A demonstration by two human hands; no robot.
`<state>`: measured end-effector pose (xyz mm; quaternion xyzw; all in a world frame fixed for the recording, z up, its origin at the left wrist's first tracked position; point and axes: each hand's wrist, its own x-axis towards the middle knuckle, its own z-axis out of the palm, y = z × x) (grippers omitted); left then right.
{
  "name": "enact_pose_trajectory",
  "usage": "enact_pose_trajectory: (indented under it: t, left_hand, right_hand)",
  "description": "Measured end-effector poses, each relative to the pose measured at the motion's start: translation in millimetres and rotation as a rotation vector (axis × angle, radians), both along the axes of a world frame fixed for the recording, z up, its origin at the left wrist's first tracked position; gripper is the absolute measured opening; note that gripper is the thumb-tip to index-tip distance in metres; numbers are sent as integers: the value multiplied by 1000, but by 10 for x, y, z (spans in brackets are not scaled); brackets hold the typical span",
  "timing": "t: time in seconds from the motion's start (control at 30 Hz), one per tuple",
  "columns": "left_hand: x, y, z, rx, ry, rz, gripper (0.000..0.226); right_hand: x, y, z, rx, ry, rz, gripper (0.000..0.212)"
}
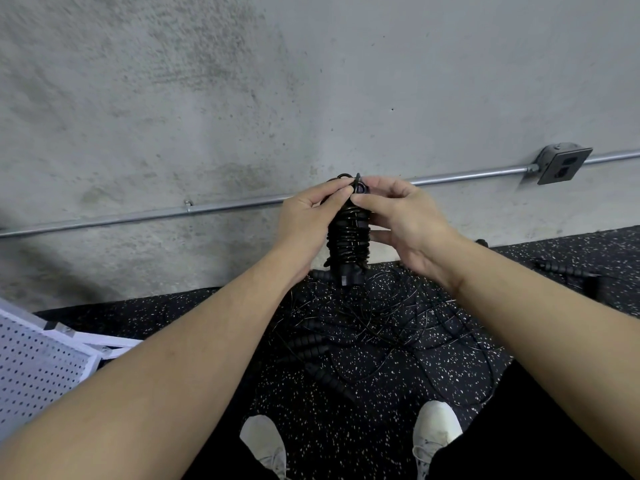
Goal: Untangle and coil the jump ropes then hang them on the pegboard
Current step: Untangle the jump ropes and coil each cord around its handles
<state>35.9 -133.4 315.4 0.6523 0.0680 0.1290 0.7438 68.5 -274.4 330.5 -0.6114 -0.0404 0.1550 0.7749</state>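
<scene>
A black jump rope (348, 237) is wound tightly round its own handles into an upright bundle, held in front of the concrete wall. My left hand (306, 220) grips the bundle from the left, fingertips pinching the cord at its top. My right hand (401, 220) holds the right side, thumb and forefinger pinching the same top end. Below, a tangle of thin black ropes (374, 327) with ribbed black handles (308, 344) lies on the speckled floor. The white pegboard (38, 368) leans at the lower left.
A metal conduit (138, 214) runs along the wall to a grey outlet box (562, 164). Another ribbed handle (564, 270) lies on the floor at the right. My white shoes (436, 434) stand near the tangle.
</scene>
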Motion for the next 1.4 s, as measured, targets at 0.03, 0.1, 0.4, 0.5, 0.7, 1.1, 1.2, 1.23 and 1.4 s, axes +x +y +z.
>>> enact_pose_trajectory:
  t: [0.03, 0.1, 0.4, 0.5, 0.7, 1.1, 1.2, 1.23, 1.4]
  left_hand:
    - [0, -6, -2, 3, 5, -3, 17]
    - [-5, -25, -8, -3, 19, -27, 17]
    - [6, 90, -20, 35, 25, -215, 33]
    - [-17, 78, 7, 145, 43, -220, 31]
    - [-14, 23, 33, 217, 90, -127, 28]
    - [-49, -18, -58, 505, -8, -66, 38]
    - [-32, -24, -13, 473, -50, -18, 35]
    - [-25, -17, -12, 497, -61, -7, 35]
    - [-30, -1, -63, 581, -88, -66, 40]
  right_hand:
    - [8, -9, 0, -6, 12, 2, 29]
    - [20, -29, -3, -13, 22, -6, 32]
    - [71, -131, 10, -88, 5, 21, 29]
    - [69, -149, 7, -108, 17, 73, 21]
    - [115, -157, -18, -67, 97, 102, 15]
    - [166, -153, 2, -31, 171, 172, 14]
    - [184, -154, 43, -36, 142, 178, 15]
    - [189, -161, 51, -73, 125, 168, 14]
    - [175, -225, 36, -491, -100, 53, 3]
